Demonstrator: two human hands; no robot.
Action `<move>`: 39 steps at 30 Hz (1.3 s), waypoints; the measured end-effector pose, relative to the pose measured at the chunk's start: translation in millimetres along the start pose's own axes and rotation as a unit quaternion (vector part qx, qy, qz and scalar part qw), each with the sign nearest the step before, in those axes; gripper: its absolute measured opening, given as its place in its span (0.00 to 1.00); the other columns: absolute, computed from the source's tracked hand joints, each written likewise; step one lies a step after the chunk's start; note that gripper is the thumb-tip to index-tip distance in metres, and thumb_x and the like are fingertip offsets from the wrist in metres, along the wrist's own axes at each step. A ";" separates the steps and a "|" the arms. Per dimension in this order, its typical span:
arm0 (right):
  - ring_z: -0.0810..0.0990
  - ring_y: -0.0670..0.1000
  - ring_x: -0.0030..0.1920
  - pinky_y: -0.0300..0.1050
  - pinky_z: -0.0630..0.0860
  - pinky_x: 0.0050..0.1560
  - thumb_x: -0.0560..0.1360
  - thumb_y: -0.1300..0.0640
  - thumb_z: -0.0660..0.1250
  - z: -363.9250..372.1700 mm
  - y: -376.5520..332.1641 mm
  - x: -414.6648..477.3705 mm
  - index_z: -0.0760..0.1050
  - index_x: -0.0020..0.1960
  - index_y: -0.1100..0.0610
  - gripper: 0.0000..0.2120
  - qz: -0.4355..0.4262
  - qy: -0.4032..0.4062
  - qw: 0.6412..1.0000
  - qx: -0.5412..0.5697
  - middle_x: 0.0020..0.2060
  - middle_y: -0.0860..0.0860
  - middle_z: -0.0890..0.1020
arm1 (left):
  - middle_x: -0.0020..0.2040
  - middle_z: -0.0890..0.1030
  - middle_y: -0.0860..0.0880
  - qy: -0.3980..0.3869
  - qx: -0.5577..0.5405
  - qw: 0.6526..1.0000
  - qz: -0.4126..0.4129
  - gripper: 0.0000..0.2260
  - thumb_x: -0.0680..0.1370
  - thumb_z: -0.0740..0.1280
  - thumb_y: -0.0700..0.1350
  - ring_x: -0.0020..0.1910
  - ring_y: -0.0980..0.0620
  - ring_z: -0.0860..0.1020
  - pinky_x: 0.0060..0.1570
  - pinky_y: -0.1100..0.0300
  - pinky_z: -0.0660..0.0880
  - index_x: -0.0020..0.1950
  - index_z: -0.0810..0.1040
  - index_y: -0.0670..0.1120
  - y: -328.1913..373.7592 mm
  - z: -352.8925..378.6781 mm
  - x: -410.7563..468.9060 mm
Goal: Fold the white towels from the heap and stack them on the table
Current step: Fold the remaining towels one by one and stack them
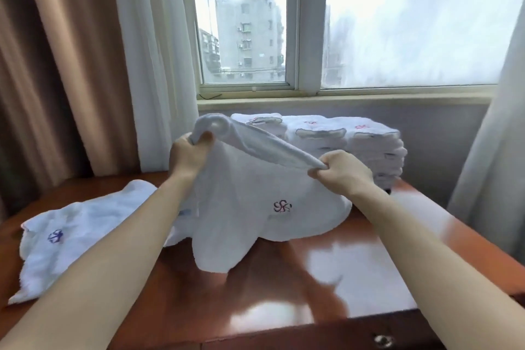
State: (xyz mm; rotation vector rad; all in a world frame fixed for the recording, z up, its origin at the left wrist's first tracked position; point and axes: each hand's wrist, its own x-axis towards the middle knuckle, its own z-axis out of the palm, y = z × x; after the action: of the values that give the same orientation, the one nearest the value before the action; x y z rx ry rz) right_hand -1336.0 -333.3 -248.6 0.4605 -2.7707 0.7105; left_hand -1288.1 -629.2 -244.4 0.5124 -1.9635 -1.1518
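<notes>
Towel [255, 207] with red emblem lifted over desk [355, 270], lower edge draped on it | loose towel [71, 236] with blue emblem lies left; folded stacks [341, 142] behind by window sill | left hand [189, 155] and right hand [345, 172] each grip upper edge, arms outstretched.

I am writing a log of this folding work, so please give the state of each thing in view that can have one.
Held towel: unfolded, raised by its top edge, lower part resting on the table.
Left hand: grips the towel's top edge.
Right hand: grips the same edge.
Blue-logo towel: unfolded, lying spread on the table.
Folded towels: stacked at the table's back.
Curtains: drawn aside.
</notes>
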 end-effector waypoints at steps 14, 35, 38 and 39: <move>0.82 0.49 0.26 0.42 0.78 0.26 0.78 0.61 0.68 -87.1 99.9 -24.7 0.72 0.46 0.57 0.05 0.106 0.108 0.887 0.436 0.44 0.56 0.79 | 0.31 0.75 0.57 -0.080 0.001 0.996 0.049 0.14 0.73 0.63 0.61 0.31 0.54 0.72 0.33 0.58 0.68 0.41 0.78 0.52 71.9 69.8 -49.9; 0.73 0.52 0.47 0.45 0.66 0.46 0.73 0.61 0.58 -92.6 84.9 24.7 0.73 0.41 0.50 0.08 -0.088 0.306 0.922 0.220 0.34 0.45 0.75 | 0.28 0.74 0.56 -0.114 0.153 0.955 0.226 0.13 0.73 0.74 0.58 0.31 0.54 0.73 0.33 0.57 0.65 0.34 0.76 0.54 97.7 -1.5 -25.8; 0.73 0.55 0.52 0.48 0.68 0.54 0.71 0.56 0.59 -67.1 100.9 1.8 0.73 0.38 0.48 0.07 -0.076 0.187 0.978 0.059 0.40 0.49 0.77 | 0.31 0.79 0.57 -0.272 0.216 0.926 0.145 0.09 0.69 0.79 0.55 0.31 0.60 0.75 0.37 0.58 0.69 0.37 0.80 0.54 59.9 -16.4 -49.3; 0.73 0.57 0.53 0.49 0.69 0.55 0.71 0.55 0.59 -55.8 104.4 -8.5 0.73 0.37 0.48 0.06 -0.069 0.122 0.990 0.002 0.42 0.50 0.78 | 0.33 0.80 0.56 -0.316 0.264 0.903 0.123 0.09 0.68 0.79 0.55 0.33 0.60 0.76 0.38 0.58 0.72 0.38 0.81 0.55 44.3 -19.7 -59.3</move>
State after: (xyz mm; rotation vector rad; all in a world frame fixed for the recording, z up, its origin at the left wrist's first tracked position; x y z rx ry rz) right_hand -1356.9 -216.6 -247.9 0.5221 -2.4831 0.6897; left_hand -1234.4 -577.8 -226.0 0.1395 -2.8386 -0.6493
